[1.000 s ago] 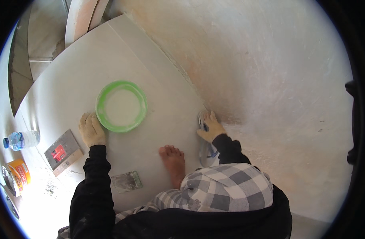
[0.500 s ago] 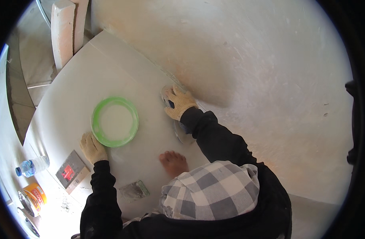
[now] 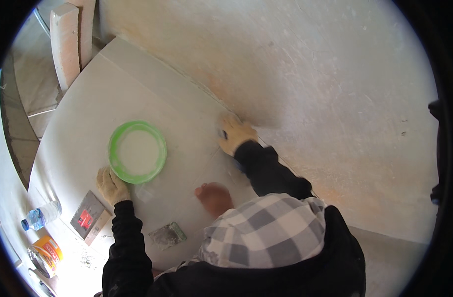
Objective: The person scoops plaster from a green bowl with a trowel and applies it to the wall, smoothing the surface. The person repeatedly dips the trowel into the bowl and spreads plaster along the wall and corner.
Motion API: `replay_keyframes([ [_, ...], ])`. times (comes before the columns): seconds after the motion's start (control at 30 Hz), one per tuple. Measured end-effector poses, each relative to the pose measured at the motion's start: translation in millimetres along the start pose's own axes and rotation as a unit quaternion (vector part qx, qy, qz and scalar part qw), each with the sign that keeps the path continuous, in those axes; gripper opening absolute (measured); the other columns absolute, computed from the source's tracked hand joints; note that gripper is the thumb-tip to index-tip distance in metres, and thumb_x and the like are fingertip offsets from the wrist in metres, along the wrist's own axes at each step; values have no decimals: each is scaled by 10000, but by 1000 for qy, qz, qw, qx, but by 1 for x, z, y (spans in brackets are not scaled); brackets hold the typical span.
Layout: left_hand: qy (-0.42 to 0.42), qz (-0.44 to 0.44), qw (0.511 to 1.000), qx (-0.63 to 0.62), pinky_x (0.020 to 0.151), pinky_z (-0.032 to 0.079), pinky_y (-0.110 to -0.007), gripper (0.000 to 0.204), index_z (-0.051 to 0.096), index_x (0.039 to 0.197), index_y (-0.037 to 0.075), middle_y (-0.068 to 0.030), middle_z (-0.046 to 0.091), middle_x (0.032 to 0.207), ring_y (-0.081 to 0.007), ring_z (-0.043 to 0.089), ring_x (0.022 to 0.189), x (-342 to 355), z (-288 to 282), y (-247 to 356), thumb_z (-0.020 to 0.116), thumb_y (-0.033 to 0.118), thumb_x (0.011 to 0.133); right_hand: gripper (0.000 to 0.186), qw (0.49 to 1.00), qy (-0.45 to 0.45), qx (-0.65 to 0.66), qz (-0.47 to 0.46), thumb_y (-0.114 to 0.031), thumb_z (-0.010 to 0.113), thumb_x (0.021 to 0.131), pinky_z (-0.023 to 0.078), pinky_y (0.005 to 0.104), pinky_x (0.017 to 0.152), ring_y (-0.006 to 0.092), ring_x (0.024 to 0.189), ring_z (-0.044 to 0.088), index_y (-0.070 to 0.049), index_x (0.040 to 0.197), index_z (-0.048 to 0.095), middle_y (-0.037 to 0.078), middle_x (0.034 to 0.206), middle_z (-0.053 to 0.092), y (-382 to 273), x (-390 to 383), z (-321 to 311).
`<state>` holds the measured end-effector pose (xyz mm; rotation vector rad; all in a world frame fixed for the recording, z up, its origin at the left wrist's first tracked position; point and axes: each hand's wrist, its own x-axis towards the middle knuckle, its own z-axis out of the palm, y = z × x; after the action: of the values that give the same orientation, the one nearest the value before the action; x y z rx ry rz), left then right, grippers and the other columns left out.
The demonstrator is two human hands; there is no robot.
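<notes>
My right hand [image 3: 236, 133], in a cream knitted glove and blurred by motion, is low against the base of the wall at the right. Its fingers are bent over a greyish tool that is mostly hidden; its kind cannot be made out. My left hand [image 3: 112, 186], gloved alike, rests on the pale floor with its fingers stretched out. Its fingertips lie right beside a round green-rimmed basin [image 3: 161, 163] holding a whitish substance. Left of that hand lies a flat scraper with a wide metal blade [image 3: 93, 207] and a red label.
A clear plastic bottle [image 3: 47, 213] lies at the left, above an orange tub [image 3: 48, 253]. Near my bare foot [image 3: 214, 196] is a small grey flat piece with a green edge [image 3: 168, 236]. A whitish upright board [image 3: 65, 47] stands far left; the wall [image 3: 335, 123] bounds the right.
My right hand has moved slightly right and nearer along the wall's base, with its tool. My left hand stays beside the basin. The whole view has shifted a little.
</notes>
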<state>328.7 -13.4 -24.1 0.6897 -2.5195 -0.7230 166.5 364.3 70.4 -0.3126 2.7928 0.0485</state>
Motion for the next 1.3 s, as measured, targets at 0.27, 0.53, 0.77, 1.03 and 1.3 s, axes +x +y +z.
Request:
replay_keyframes([
  [0.27, -100, -219, 908, -343, 949, 470, -364, 434, 674, 1138, -15, -132, 688, 1121, -255, 612, 1084, 31, 18, -5, 454, 349, 1050, 716, 976, -199, 41, 79, -452, 633, 794, 494, 464, 978, 388, 1158, 616, -22, 1362, 570, 259, 1284, 611, 123, -146, -42],
  [0.53, -140, -345, 709, -599, 841, 491, -301, 508, 648, 1176, -4, -50, 662, 1038, -144, 608, 942, 39, 24, 23, 495, 462, 1041, 856, 458, -166, 841, 237, -247, 725, 793, 593, 497, 864, 394, 1070, 670, -20, 1519, 333, 295, 1234, 602, 104, -183, -40],
  [0.77, -221, -344, 588, -698, 848, 493, -301, 417, 631, 1198, 10, -50, 656, 1026, -142, 603, 956, 21, 26, 55, 523, 384, 1050, 1009, 490, -307, 814, 55, -310, 809, 736, 576, 523, 901, 416, 1075, 667, -89, 1556, 264, 300, 1268, 586, 59, -148, -59],
  [1.03, -268, -386, 638, -610, 1023, 446, -317, 596, 538, 1378, -24, -111, 578, 1356, -176, 549, 1219, 19, 17, 97, 504, 463, 1036, 958, 631, -400, 662, -51, -293, 819, 746, 517, 460, 995, 350, 1170, 632, -62, 1535, 326, 243, 1343, 570, 36, -109, -58],
  [1.3, -292, -344, 566, -690, 1018, 484, -321, 517, 511, 1393, -14, -95, 598, 1334, -180, 578, 1208, 24, 3, 113, 519, 372, 1049, 837, 912, -185, 211, -298, -245, 799, 729, 382, 432, 1131, 358, 1346, 495, -82, 1474, 455, 150, 1461, 526, 17, -76, -108],
])
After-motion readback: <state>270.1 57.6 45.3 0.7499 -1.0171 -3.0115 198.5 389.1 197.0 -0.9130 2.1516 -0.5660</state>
